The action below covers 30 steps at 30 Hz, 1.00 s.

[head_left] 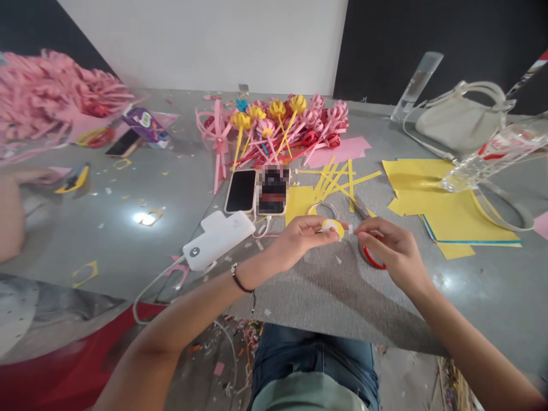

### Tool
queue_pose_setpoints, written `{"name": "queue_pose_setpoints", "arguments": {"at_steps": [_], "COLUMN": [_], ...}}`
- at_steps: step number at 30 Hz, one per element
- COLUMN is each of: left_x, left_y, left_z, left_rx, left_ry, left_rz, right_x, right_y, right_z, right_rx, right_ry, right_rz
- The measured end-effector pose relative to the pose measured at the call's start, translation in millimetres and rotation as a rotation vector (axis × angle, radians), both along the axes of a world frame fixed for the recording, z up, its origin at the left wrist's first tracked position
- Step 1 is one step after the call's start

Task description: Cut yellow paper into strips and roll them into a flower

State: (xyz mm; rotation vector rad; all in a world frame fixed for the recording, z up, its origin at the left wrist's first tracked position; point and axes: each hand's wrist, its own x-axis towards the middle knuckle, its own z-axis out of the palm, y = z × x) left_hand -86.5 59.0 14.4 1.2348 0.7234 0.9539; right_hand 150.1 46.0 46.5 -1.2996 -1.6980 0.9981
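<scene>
My left hand [306, 235] pinches a small curled piece of yellow paper [338, 229] with white on it, just above the table. Close to its right, the fingertips of my right hand [387, 242] are pressed together at a small whitish scrap [350, 229], which looks like tape. Under my right hand lie scissors with red handles [373, 260], their blades pointing away from me. Just beyond my left fingers is a roll of clear tape [323, 210], resting partly on a yellow paper sheet [299, 197].
Yellow paper strips [342, 180] lie beyond the hands, with paper flowers [278, 123] behind them. Two phones [241, 192] and a white power bank [219, 240] are on the left. Yellow sheets [428, 185], a plastic bottle [492, 151] and a white bag [462, 117] occupy the right. Another person's arm [11, 211] is far left.
</scene>
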Motion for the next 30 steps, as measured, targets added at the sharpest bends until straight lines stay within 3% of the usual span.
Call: {"name": "queue_pose_setpoints", "arguments": {"at_steps": [6,12,17,24,27,30], "left_x": [-0.5,-0.5,-1.1,2.6,3.0,2.3], "left_y": [-1.3,-2.0,1.6,-0.9,-0.6,1.1], "left_z": [-0.5,13.3,12.3,9.1,12.0,11.7], "left_rx": [-0.056,-0.098,-0.088,-0.107,-0.047,0.068], "left_ry": [-0.023,0.048,0.066,0.037,0.125,0.276], "left_rz": [-0.003,-0.022,0.036,-0.036,-0.045,0.040], "right_x": [-2.3,-7.2,-5.3,-5.3,-6.5,-5.1], "right_y": [8.1,10.1,7.8,8.9,8.4,6.4], "right_z": [-0.4,-0.9,-6.5,-11.2,-11.6,-12.9], "right_rx": [-0.187,-0.270,-0.239,-0.205,-0.265,-0.273], "right_ry": [0.053,0.081,0.068,0.059,0.065,0.100], "right_rz": [-0.039,0.028,-0.038,-0.009,0.017,0.067]}}
